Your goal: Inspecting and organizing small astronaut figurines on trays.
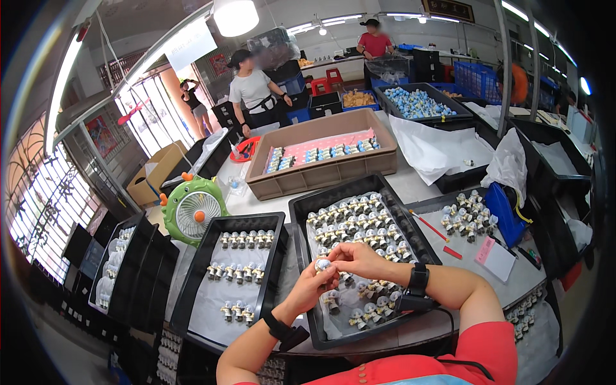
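Both hands pinch small figurine over black tray: left hand grips body, right hand fingertips at top; looks light, rigid, likely fragile; hold by body

Small figurine held over a black tray

A small pale figurine with a rounded bluish-white top sat pinched between the fingers of the left hand and the right hand, held upright just above the black tray. The tray lay lined with white sheet and filled with many like figurines in rows.
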Motion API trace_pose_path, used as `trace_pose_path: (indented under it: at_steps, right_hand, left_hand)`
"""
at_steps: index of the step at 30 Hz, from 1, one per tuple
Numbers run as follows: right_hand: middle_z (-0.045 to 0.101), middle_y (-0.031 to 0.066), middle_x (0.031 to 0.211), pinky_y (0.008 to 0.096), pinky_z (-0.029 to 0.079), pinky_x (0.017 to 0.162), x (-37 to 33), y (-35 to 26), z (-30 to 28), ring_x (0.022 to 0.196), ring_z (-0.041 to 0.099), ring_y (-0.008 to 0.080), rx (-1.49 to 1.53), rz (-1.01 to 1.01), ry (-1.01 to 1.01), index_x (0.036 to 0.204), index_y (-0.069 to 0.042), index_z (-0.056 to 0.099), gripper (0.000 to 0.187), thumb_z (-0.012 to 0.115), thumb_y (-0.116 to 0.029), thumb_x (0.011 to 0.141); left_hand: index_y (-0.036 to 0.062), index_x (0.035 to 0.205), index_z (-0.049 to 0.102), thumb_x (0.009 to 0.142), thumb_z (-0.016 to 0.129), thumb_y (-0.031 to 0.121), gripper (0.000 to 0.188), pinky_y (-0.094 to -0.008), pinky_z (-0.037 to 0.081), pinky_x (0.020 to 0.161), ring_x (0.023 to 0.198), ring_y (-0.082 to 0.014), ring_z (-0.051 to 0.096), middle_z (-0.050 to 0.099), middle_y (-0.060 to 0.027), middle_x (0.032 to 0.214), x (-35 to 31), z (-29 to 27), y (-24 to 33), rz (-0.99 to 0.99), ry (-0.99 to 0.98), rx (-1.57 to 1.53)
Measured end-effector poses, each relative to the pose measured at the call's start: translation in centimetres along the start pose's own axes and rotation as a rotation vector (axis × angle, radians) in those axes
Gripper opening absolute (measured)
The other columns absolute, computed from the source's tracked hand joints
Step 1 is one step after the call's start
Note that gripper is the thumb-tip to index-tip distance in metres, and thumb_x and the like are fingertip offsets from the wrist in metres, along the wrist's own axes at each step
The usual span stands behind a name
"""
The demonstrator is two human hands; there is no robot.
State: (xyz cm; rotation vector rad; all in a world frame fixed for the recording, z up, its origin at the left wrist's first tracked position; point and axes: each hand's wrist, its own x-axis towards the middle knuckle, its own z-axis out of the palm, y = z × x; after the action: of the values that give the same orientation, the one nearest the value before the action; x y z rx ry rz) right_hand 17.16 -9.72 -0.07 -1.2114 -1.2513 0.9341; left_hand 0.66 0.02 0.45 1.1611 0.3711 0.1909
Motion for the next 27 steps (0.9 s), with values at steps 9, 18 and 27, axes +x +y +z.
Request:
trace_pose_path:
  at_steps: [9, 18, 27]
  right_hand:
    - [0.065, 0.0030, 0.083, 0.0225, 0.048, 0.070, 0.2, 0.8, -0.2, 0.076, 0.060, 0.0067, -0.063, 0.006, 0.001, 0.101, 0.000, 0.060, 0.017, 0.062, -0.010, 0.087]
    - [0.066, 0.0042, 0.080, 0.0250, 0.048, 0.070, 0.3, 1.1, -0.1, 0.076, 0.061, 0.0086, -0.025, -0.010, 0.004, 0.099, -0.001, 0.061, 0.018, 0.061, -0.012, 0.085]
    - [0.066, 0.0051, 0.080, 0.0253, 0.049, 0.071, 0.0, -0.1, -0.1, 0.076, 0.062, 0.0095, -0.045, 0.001, -0.002, 0.099, 0.001, 0.060, 0.018, 0.061, -0.011, 0.085]
  left_hand:
    - [0.0084, 0.111, 0.048, 0.092, 0.058, 0.023, 0.025, -0.0237, 0.046, 0.070, 0.079, -0.0101, 0.056, 0.058, -0.0022, 0.091, 0.1, -0.1, -0.1, -0.004, -0.002, -0.012]
    - [0.0084, 0.111, 0.049, 0.092, 0.057, 0.022, 0.025, -0.0237, 0.046, 0.070, 0.078, -0.0101, 0.056, 0.058, -0.0022, 0.091, 0.1, -0.1, -0.1, 0.000, -0.016, -0.009]
    - [0.0106, 0.109, 0.048, 0.092, 0.059, 0.025, 0.025, -0.0229, 0.045, 0.070, 0.079, -0.0096, 0.056, 0.056, -0.0001, 0.089, 0.2, -0.2, -0.1, -0.004, -0.017, -0.002]
